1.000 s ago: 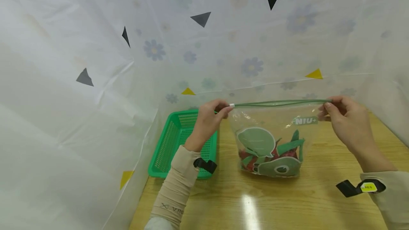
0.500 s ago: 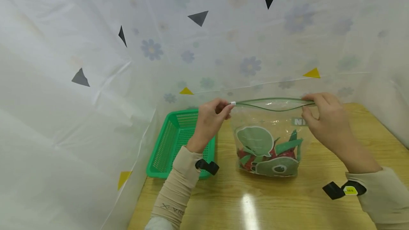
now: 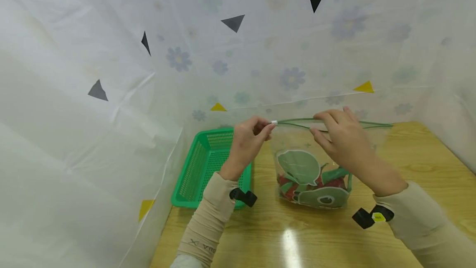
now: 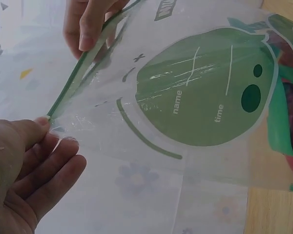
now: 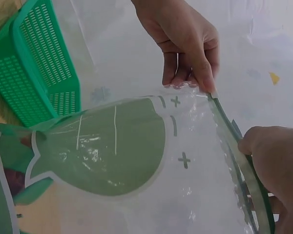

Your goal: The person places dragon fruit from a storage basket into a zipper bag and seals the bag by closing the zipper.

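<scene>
A clear zip bag (image 3: 298, 164) with green cartoon print stands upright on the table, its mouth edged by green strips. Through its lower part show red things (image 3: 334, 182) with green leaf-like pieces; their kind is unclear. At the mouth's left end my left hand (image 3: 247, 144) pinches the corner beside a small white slider (image 3: 274, 123). My right hand (image 3: 346, 146) holds the mouth around its middle, thumb on the near strip and fingers on the far one. Between the hands the strips stand slightly apart. In the right wrist view, the right thumb (image 5: 249, 141) lies on the strip.
A green plastic basket (image 3: 183, 177) stands left of the bag, partly behind my left hand and forearm. The wooden table (image 3: 260, 235) reaches to a white sheet (image 3: 111, 144) hanging at the left and back.
My right hand has moved left along the bag's mouth, from its right end to around the middle. The strips have parted slightly. My left hand stays at the left corner.
</scene>
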Motion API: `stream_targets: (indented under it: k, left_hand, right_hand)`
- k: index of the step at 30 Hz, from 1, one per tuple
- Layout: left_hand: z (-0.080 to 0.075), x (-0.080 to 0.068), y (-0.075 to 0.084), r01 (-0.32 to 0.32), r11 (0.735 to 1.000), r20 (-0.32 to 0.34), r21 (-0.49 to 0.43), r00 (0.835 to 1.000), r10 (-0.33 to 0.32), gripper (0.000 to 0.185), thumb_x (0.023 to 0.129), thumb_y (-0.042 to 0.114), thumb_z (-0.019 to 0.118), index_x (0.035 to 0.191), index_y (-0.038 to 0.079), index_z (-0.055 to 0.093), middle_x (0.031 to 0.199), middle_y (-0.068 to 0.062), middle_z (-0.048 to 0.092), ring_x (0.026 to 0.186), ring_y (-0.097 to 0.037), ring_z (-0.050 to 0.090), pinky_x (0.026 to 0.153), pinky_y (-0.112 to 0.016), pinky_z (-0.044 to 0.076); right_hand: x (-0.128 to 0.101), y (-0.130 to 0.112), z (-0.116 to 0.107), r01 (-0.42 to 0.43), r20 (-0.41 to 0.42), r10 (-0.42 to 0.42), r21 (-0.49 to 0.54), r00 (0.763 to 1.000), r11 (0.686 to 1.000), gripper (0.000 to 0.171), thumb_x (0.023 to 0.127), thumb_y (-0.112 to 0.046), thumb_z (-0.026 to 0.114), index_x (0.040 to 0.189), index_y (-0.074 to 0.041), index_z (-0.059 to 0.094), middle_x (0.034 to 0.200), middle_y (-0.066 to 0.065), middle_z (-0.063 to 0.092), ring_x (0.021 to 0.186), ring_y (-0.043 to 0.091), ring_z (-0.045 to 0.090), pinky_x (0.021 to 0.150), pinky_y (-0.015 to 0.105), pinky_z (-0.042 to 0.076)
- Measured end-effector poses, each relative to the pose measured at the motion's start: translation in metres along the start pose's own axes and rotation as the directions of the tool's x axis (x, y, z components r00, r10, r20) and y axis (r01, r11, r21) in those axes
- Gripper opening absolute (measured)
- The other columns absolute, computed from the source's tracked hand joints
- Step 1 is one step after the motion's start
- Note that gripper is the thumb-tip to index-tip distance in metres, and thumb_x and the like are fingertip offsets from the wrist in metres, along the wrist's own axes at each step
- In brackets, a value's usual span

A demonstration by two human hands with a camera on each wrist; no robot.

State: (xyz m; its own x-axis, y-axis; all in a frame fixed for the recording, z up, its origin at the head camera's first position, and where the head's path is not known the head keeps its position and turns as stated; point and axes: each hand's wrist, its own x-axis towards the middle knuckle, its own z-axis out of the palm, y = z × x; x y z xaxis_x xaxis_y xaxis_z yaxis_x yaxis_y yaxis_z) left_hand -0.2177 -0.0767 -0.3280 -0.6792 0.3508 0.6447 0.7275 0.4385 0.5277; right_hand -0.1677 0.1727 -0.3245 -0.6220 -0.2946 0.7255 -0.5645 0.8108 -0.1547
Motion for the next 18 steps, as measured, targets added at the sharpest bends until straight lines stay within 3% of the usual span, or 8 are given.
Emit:
stream_targets:
  k: [3, 9, 14, 18]
  left_hand:
    - [0.001, 0.0, 0.002, 0.0, 1.0, -0.001, 0.004, 1.0, 0.0, 0.013, 0.096, 0.019, 0.066, 0.097, 0.006, 0.069, 0.078, -0.005, 0.071, 0.067, -0.008, 0.067, 0.065, -0.013, 0.054]
    - [0.004, 0.0, 0.005, -0.004, 1.0, 0.007, -0.029, 1.0, 0.004, 0.011, 0.095, 0.017, 0.067, 0.097, 0.006, 0.069, 0.08, -0.006, 0.071, 0.067, -0.008, 0.068, 0.067, -0.013, 0.055]
    - [0.006, 0.001, 0.005, -0.049, 0.998, -0.007, -0.027, 0.999, 0.049, 0.012, 0.095, 0.017, 0.067, 0.097, 0.005, 0.069, 0.079, -0.007, 0.071, 0.067, -0.009, 0.068, 0.067, -0.012, 0.054]
    - [0.008, 0.002, 0.005, -0.072, 0.997, -0.012, -0.031, 0.997, 0.072, 0.013, 0.095, 0.016, 0.066, 0.097, 0.004, 0.07, 0.079, -0.007, 0.072, 0.067, -0.009, 0.069, 0.066, -0.012, 0.054]
  right_hand:
    - [0.008, -0.004, 0.009, 0.058, -0.02, -0.058, 0.002, 0.998, 0.998, 0.03, 0.086, -0.009, 0.075, 0.11, 0.004, 0.065, 0.104, 0.021, 0.067, 0.099, 0.04, 0.062, 0.098, 0.062, 0.044]
    - [0.022, -0.015, 0.017, 0.126, -0.022, -0.125, 0.047, 0.992, 0.991, 0.022, 0.088, -0.004, 0.072, 0.107, 0.003, 0.066, 0.095, 0.017, 0.068, 0.084, 0.033, 0.064, 0.08, 0.051, 0.052]
    - [0.032, -0.022, 0.022, 0.131, -0.002, -0.132, 0.122, 0.991, 0.984, 0.016, 0.092, -0.001, 0.067, 0.107, 0.003, 0.066, 0.094, 0.014, 0.067, 0.074, 0.024, 0.061, 0.062, 0.036, 0.049]
    - [0.039, -0.025, 0.025, 0.113, 0.037, -0.12, 0.167, 0.992, 0.979, 0.01, 0.094, -0.002, 0.064, 0.104, 0.001, 0.067, 0.093, 0.012, 0.067, 0.075, 0.021, 0.059, 0.062, 0.034, 0.048]
